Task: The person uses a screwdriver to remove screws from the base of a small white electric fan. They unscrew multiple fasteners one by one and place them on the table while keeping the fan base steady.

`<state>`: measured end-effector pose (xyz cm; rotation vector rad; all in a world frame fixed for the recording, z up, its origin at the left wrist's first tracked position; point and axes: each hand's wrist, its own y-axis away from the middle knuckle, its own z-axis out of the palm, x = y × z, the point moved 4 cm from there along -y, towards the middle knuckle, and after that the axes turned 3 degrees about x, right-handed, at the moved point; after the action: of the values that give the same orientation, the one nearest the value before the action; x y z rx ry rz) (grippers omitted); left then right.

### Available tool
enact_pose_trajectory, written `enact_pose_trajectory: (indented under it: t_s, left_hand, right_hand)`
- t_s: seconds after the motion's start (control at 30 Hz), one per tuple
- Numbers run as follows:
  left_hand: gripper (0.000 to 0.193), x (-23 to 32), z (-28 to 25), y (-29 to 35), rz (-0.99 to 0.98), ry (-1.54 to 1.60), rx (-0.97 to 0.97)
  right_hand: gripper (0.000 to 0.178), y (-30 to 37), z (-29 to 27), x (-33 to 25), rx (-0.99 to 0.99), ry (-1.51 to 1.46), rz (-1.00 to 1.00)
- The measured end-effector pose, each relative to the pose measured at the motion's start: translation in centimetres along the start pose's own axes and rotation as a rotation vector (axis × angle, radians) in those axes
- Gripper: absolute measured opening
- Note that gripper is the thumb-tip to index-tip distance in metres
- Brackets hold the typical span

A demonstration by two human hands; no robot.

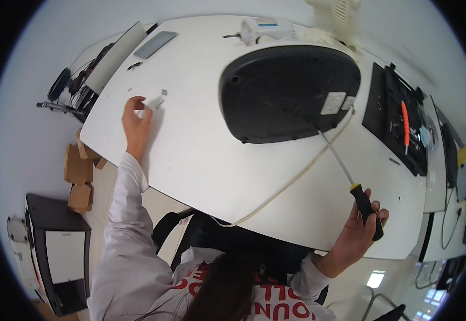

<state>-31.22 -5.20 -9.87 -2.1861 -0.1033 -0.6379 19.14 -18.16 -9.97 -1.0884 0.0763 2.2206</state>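
Item 1. Left hand [135, 124]: stretched far out to the person's left over the white laminate surface [201, 155], fingers curled and pinched at a small pale part, too small to identify. Just beside the fingertips lies a cluster of small grey metal fasteners [161, 99], loose on the surface.

Item 2. Right hand [357, 235]: closed around the black and yellow handle of a long-shafted screwdriver [350, 184]. The thin bright steel shaft runs up and to the left, its tip at the underside of item 3.

Item 3. Large oval appliance, turned bottom up, black moulded plastic base [286, 93]: matte, gently domed, with recessed screw wells near the rim, small feet and two pale rectangular labels. It lies at the middle of the surface, well apart from the left hand.

Item 4. Cream rubbery power cord [275, 195]: trails from the appliance in a loose curve towards the near edge.

Handling note, as judgement: small fasteners roll easily on smooth laminate, so a firm fingertip pinch and one gathered pile suit; the long shaft wants to stay in line with its screw well so the tip does not slip.
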Motion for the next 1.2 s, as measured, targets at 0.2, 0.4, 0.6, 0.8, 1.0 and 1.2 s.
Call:
enact_pose_trajectory:
  t_s: [0.2, 0.4, 0.6, 0.8, 1.0, 1.2]
  left_hand:
    - [0.025, 8.0, 0.3, 0.9, 0.241, 0.207, 0.083]
    - [0.072, 15.9, 5.8, 4.0, -0.039, 0.753, -0.399]
    - [0.054, 18.7, 8.8, 5.3, -0.323, 0.997, -0.661]
    - [0.055, 18.5, 7.4, 3.1, -0.355, 1.064, -0.362]
    - [0.062, 18.7, 5.5, 3.4, -0.433, 1.183, -0.328]
    - [0.06, 18.3, 1.9, 5.6, -0.425, 1.257, -0.334]
  right_hand:
    - [0.02, 0.3, -0.3, 0.1, -0.009, -0.096, -0.031]
    - [0.019, 1.4, 1.8, 0.5, -0.043, -0.089, -0.044]
    - [0.014, 2.5, 3.6, 0.3, -0.144, -0.07, -0.058]
    - [0.015, 3.6, 5.7, -0.1, -0.17, -0.043, -0.135]
    - [0.016, 5.9, 8.2, -1.2, -0.232, 0.012, -0.2]
    - [0.017, 9.1, 8.8, -2.9, -0.28, 0.031, -0.262]
